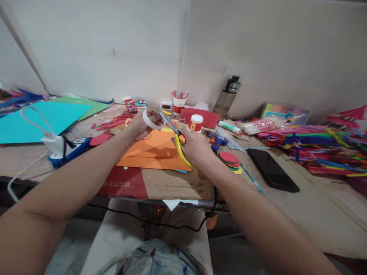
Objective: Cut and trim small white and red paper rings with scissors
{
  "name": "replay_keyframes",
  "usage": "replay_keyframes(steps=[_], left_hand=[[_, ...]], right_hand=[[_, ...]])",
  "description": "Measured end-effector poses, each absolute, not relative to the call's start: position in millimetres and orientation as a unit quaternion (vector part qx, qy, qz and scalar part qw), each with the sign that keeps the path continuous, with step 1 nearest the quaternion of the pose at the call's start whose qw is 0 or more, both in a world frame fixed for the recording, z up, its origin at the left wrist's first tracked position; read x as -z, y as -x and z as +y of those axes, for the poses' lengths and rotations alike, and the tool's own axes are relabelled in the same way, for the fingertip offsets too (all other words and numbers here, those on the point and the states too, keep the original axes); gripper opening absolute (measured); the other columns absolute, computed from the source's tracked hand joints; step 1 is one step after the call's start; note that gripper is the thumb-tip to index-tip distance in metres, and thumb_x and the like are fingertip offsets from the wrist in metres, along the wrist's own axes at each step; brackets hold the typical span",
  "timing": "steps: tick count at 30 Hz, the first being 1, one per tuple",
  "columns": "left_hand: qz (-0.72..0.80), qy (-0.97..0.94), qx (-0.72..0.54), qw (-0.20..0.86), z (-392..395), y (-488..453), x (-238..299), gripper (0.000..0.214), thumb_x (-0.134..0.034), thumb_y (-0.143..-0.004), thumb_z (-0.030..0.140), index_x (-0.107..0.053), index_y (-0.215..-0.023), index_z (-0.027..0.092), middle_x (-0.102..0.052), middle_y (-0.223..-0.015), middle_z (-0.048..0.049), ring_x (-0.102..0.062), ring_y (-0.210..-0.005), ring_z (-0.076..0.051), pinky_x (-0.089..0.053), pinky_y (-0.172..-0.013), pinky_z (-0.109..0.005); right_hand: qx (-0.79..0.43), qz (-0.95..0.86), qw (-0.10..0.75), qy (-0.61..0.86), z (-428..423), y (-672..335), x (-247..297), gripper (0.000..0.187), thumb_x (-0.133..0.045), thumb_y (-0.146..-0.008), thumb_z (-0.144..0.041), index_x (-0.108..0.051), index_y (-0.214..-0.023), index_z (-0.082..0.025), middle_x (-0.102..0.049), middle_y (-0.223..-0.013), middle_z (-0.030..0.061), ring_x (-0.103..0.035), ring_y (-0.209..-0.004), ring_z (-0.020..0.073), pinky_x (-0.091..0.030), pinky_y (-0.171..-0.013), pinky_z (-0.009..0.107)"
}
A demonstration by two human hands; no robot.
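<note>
My left hand [139,126] is closed on a thin white ring [148,119], a looped band that looks like paper or tape. In my right hand [196,147] is a pair of scissors [172,124] with yellow handles. Its metal blades point up and left, and their tips lie by the ring's right side; whether they touch it I cannot tell. Beneath both hands, orange paper sheets [155,162] lie on the table. Just beyond my right hand stands a red and white paper cup [196,123].
To the right are a black phone [272,170], a blue glue gun [219,142], coloured paper discs [229,158] and a pile of pipe cleaners [318,141]. A bottle [225,101] stands near the wall. Turquoise paper [43,118] and a blue power strip [70,151] lie left.
</note>
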State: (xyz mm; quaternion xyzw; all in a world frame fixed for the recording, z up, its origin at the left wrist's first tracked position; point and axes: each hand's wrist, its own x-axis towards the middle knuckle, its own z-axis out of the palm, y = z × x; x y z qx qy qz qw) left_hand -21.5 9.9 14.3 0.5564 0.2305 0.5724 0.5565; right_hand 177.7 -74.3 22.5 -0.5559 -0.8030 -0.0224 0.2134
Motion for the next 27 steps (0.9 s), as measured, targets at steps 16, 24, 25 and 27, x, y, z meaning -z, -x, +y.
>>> replay_keyframes(steps=[16, 24, 25, 27], left_hand=[[0.261, -0.560, -0.558, 0.554, 10.2, 22.5, -15.4, 0.024, -0.083, -0.067, 0.028, -0.066, -0.071, 0.011, -0.065, -0.064, -0.0031, -0.056, -0.053, -0.007, -0.042, -0.049, -0.019], [0.275, -0.561, -0.593, 0.507, 8.8, 24.8, -17.5, 0.026, -0.084, -0.067, 0.028, -0.065, -0.075, 0.013, -0.065, -0.067, -0.0009, -0.060, -0.057, -0.008, -0.049, -0.058, -0.020], [0.273, -0.562, -0.589, 0.512, 7.5, 23.3, -17.2, 0.027, -0.084, -0.066, 0.029, -0.064, -0.075, 0.013, -0.065, -0.067, -0.0011, -0.061, -0.058, -0.009, -0.049, -0.058, -0.020], [0.266, -0.565, -0.579, 0.524, 5.1, 20.0, -16.4, 0.029, -0.085, -0.064, 0.030, -0.064, -0.074, 0.013, -0.066, -0.068, -0.0015, -0.062, -0.060, -0.010, -0.049, -0.059, -0.021]], right_hand=[[-0.002, -0.803, 0.225, 0.552, -77.5, -176.9, -27.6, 0.043, -0.050, -0.093, -0.034, -0.057, -0.134, -0.023, -0.070, -0.114, 0.0120, -0.064, -0.098, 0.0272, -0.046, -0.077, 0.035], [-0.020, -0.805, 0.230, 0.546, -77.6, -177.6, -27.1, 0.039, -0.050, -0.094, -0.038, -0.059, -0.129, -0.022, -0.069, -0.110, 0.0119, -0.063, -0.099, 0.0256, -0.046, -0.080, 0.034], [-0.019, -0.806, 0.230, 0.545, -77.2, -178.1, -26.4, 0.039, -0.050, -0.094, -0.041, -0.060, -0.127, -0.022, -0.069, -0.109, 0.0119, -0.064, -0.097, 0.0254, -0.046, -0.079, 0.033], [-0.010, -0.806, 0.229, 0.545, -76.3, -178.8, -24.8, 0.040, -0.049, -0.094, -0.045, -0.060, -0.124, -0.022, -0.069, -0.107, 0.0121, -0.064, -0.094, 0.0253, -0.046, -0.077, 0.033]])
